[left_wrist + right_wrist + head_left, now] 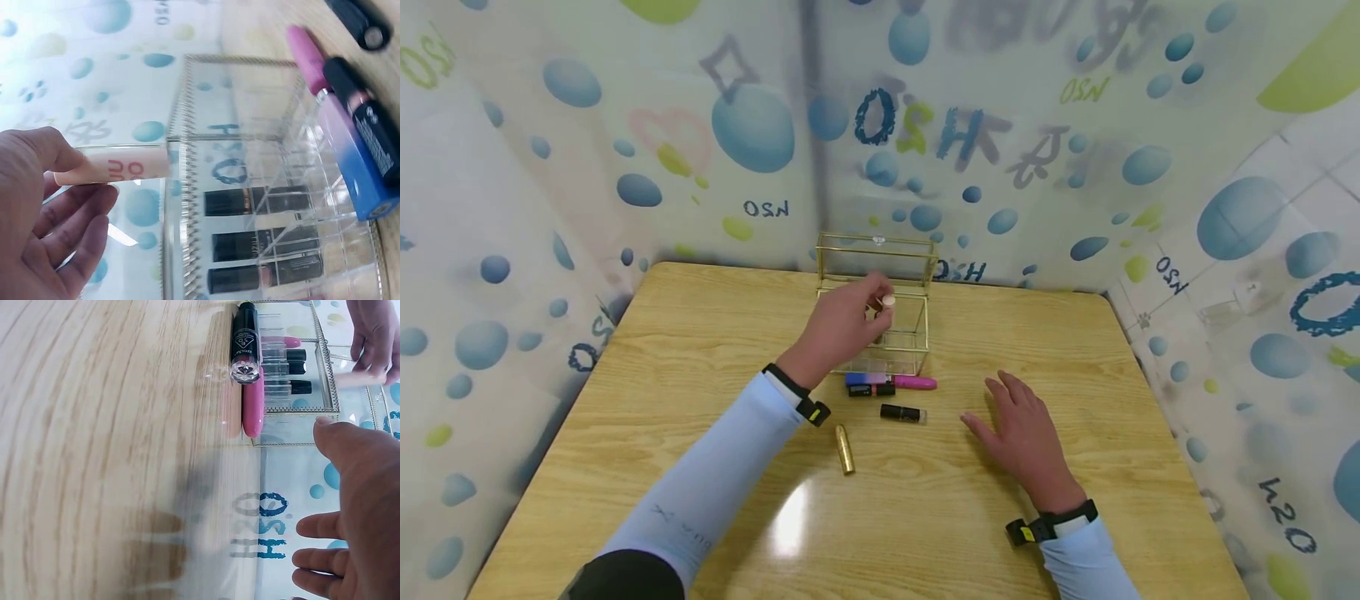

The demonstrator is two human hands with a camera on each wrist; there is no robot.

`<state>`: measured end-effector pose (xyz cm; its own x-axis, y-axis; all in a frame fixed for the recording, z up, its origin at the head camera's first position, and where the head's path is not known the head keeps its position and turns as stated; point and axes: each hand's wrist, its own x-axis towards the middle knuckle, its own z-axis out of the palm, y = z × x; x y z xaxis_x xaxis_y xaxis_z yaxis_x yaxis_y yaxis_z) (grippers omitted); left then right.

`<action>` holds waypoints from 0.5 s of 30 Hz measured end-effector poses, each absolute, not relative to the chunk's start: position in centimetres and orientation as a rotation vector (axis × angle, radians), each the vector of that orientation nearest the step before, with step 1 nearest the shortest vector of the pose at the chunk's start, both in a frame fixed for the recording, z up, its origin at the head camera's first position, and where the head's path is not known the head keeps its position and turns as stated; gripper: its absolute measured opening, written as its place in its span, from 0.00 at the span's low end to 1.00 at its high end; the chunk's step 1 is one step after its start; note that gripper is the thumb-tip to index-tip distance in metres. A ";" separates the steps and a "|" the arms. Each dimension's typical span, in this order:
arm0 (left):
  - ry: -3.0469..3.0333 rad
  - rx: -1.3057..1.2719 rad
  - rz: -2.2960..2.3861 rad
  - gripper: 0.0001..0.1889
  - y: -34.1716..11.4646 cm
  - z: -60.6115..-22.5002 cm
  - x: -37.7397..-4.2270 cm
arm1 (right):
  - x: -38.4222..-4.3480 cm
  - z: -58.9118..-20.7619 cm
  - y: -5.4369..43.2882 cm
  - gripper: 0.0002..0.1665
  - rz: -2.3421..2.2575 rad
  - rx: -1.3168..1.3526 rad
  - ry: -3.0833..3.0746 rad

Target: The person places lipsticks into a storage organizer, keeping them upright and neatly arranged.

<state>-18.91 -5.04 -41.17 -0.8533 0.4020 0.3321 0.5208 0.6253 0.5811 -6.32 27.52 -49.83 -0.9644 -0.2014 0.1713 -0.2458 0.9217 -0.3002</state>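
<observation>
My left hand (844,323) pinches a pale pink lip gloss tube (128,164) between thumb and fingers, above the glass box (927,333). The box has gold edges, and its hinged lid (880,242) stands raised at the back. Inside, several black lipsticks (228,202) sit in clear compartments. Over the table at the right, my right hand (1028,446) has its fingers spread and holds nothing. Nearest to it lies a black lipstick (901,413) with a clear end.
Along the box's front lie a pink and blue tube (913,382) and a black lipstick (871,390). A gold lipstick (845,450) lies closer to me on the wooden table (737,333). A curtain printed with blue spots (752,129) hangs behind the table.
</observation>
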 end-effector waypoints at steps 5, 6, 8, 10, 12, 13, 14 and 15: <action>-2.725 -0.791 -0.871 0.08 -3.9 -41.7 -20.3 | -6.1 -49.6 27.4 0.45 0.487 0.352 -2.923; -2.732 -0.789 -0.846 0.07 -3.7 -41.8 -20.5 | -6.1 -49.5 27.4 0.45 0.484 0.354 -2.919; -2.741 -0.788 -0.795 0.06 -3.3 -41.9 -20.9 | -6.0 -49.5 27.4 0.44 0.483 0.355 -2.914; -2.739 -0.794 -0.737 0.05 -2.9 -42.1 -21.1 | -5.9 -49.5 27.5 0.45 0.481 0.350 -2.921; -2.737 -0.793 -0.686 0.04 -2.5 -42.3 -21.3 | -5.9 -49.6 27.5 0.45 0.479 0.349 -2.931; -2.738 -0.791 -0.661 0.04 -2.4 -42.5 -21.5 | -5.9 -49.6 27.5 0.45 0.480 0.349 -2.935; -2.740 -0.786 -0.637 0.04 -2.2 -42.6 -21.6 | -5.9 -49.6 27.5 0.45 0.478 0.350 -2.939; -2.740 -0.783 -0.614 0.04 -2.0 -42.8 -21.7 | -5.9 -49.6 27.5 0.45 0.478 0.351 -2.941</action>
<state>-21.69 -2.03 -42.84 -0.8318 0.4514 0.3230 0.5461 0.7697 0.3307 -5.94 27.54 -49.58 -0.9628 -0.2059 0.1750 -0.2507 0.9223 -0.2943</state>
